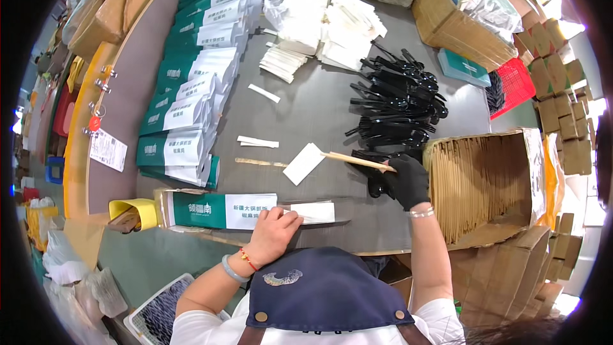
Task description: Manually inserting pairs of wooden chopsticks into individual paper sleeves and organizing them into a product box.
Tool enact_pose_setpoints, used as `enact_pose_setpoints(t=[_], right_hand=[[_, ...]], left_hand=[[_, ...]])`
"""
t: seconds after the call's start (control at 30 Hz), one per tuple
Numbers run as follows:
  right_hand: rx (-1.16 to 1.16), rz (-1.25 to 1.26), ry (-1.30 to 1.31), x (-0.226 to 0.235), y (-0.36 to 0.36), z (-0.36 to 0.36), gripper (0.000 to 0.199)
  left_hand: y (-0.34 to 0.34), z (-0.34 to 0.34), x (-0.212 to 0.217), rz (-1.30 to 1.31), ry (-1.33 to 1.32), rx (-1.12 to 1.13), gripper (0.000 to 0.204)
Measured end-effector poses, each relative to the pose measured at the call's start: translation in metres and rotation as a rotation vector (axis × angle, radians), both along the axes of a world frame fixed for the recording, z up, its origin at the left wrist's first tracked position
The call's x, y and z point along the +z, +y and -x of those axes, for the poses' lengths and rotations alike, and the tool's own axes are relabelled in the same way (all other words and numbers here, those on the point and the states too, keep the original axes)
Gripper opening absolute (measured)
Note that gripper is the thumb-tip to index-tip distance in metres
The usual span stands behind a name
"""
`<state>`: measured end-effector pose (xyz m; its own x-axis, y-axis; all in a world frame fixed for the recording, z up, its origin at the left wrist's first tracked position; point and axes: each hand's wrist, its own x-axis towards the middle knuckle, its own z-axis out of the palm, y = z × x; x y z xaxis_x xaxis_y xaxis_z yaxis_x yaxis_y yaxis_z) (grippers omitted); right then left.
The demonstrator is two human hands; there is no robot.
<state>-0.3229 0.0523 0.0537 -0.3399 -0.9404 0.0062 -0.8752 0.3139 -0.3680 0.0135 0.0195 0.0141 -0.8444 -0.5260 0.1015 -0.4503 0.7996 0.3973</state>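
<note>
My left hand (274, 233) is closed at the right end of a green and white printed packet (223, 211) lying along the table's front edge. Its fingers press down where a white folded napkin (317, 213) sticks out of the packet. In a black glove, my right hand (407, 180) grips wooden chopsticks (354, 161), which point left. Their far tips reach the edge of a white paper packet (304, 164) on the table. Close beyond the glove lies a heap of black plastic spoons (399, 99).
An open carton (533, 153) packed with wooden chopsticks stands right of my right hand. Stacked green and white packets (182, 102) line the left side. White napkins (348, 29) and a plastic bag (300, 3) lie at the back. A yellow container (143, 212) sits at the front left.
</note>
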Motion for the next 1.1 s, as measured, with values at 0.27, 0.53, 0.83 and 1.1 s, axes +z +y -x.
enact_pose_setpoints(t=[0.27,0.53,0.83,1.1], right_hand=[[0.371,-0.049,-0.149,-0.045,0.018,-0.112,0.027],[0.425,-0.273,0.091,-0.035,0.058,-0.073,0.043],[0.295,0.118,-0.339,-0.057,0.055,-0.100,0.021],[0.173,0.079,-0.675,-0.056,0.034,-0.146,0.037]], left_hand=[[0.003,-0.008,-0.006,0.011,0.106,-0.009,0.030],[-0.030,-0.035,0.007,-0.099,0.049,0.165,0.075],[-0.023,0.003,-0.002,-0.076,0.075,0.085,0.079],[-0.032,0.015,0.001,-0.094,0.016,-0.052,0.072]])
